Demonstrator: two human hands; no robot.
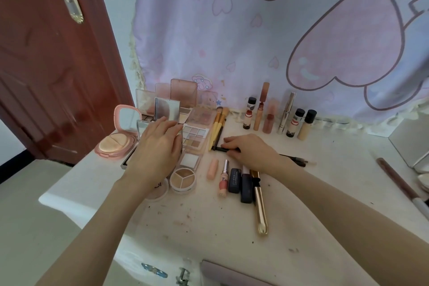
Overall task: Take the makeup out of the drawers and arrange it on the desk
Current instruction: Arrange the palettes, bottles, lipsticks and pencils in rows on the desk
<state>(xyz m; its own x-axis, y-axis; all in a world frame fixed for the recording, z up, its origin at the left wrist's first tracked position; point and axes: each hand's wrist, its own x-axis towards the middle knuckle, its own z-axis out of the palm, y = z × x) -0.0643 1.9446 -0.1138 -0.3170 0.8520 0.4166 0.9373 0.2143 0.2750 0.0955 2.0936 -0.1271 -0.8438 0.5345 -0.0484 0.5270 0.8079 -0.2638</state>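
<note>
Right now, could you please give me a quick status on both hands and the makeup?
Left hand flat on the palettes. Right hand pinching a black pencil beside the yellow brushes. Desk crowded, nothing blocking.

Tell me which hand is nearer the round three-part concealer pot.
Left. The left hand lies over the palettes just above and left of the concealer pot; the right hand grips a black pencil farther to its right.
</note>
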